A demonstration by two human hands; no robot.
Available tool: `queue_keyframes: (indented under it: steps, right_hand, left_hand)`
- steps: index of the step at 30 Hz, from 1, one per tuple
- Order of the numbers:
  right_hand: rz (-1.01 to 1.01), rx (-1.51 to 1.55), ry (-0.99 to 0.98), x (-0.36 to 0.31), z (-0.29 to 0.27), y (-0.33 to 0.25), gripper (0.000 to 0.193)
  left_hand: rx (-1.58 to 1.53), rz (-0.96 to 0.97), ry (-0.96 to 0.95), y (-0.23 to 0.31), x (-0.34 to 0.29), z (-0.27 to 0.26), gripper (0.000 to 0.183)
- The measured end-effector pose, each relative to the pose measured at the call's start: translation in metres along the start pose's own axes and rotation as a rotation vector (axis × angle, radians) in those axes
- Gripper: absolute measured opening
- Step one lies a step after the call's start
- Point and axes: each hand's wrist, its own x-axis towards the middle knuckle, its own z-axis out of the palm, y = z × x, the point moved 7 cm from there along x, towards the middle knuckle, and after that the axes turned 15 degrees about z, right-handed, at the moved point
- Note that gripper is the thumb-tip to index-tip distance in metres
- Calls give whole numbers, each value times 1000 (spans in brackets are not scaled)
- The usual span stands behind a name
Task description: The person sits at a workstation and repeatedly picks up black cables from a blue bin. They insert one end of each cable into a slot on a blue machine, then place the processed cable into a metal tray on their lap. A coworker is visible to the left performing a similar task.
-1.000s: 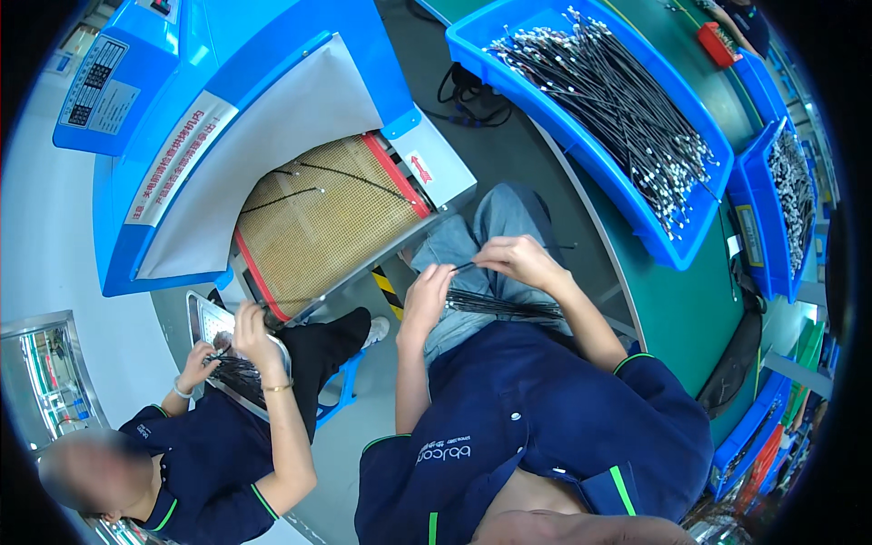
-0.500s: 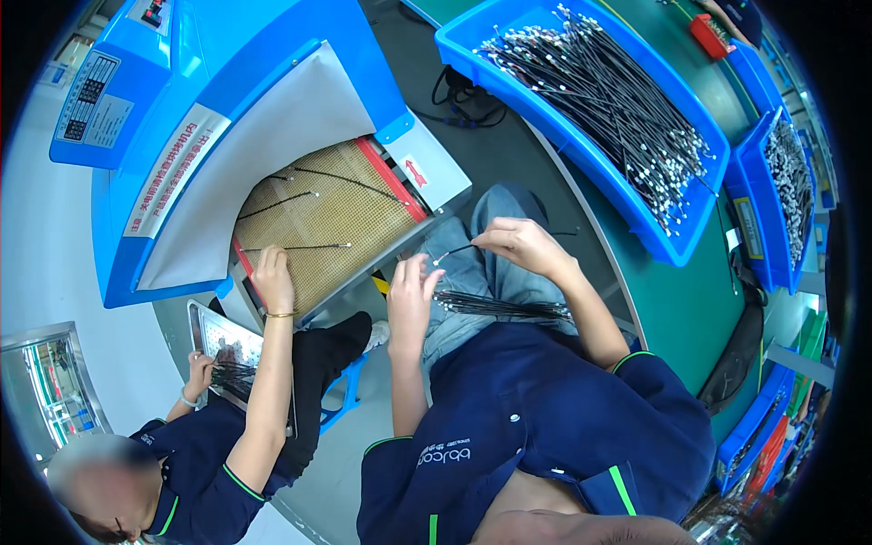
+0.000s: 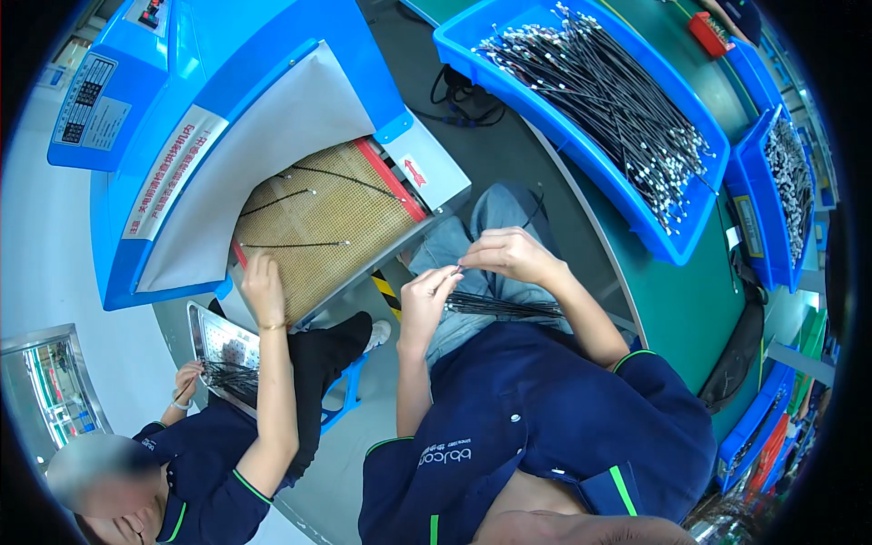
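Note:
Close in front of my lap, both hands meet at one end of a thin black cable (image 3: 536, 209). My left hand (image 3: 425, 300) pinches at that end, its fingers closed; the small tip is mostly covered. My right hand (image 3: 514, 254) is closed on the cable just beside it, and the free length curves up beyond the knuckles. Across my grey-blue trousers lies a bundle of black cables (image 3: 504, 306), below both hands and partly behind them.
Ahead to the left, a blue machine (image 3: 318, 36) has a mesh conveyor (image 3: 341, 232) carrying several cables. A co-worker's hand (image 3: 263, 289) is at its edge; a metal tray (image 3: 207, 320) with cables rests on their lap. A blue bin (image 3: 568, 136) of cables stands on the green table (image 3: 668, 313).
My hands have come together at the cable's end, the right moving left and the left slightly right and down. The co-worker's hand has drawn back from the cable on the mesh.

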Motion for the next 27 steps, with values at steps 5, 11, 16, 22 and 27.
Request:
queue_keyframes:
  steps: [5, 11, 16, 22, 27]
  right_hand:
    - [-33, -12, -27, 2, -2, -8, 16]
    - [-41, 74, -91, -1, 2, -3, 14]
    - [-28, 63, -115, 2, 3, -5, 12]
    - [48, 210, -81, -2, 8, 5, 13]
    - [-36, 218, -117, -5, 12, 1, 14]
  left_hand:
    - [-228, -109, -38, -6, -3, 8, 15]
    - [-188, -72, -217, -7, -1, 9, 17]
    - [-219, -68, -244, -8, 1, 8, 17]
    - [-292, -56, -208, -12, -1, 9, 17]
    - [-350, -48, -216, -27, -3, 12, 17]
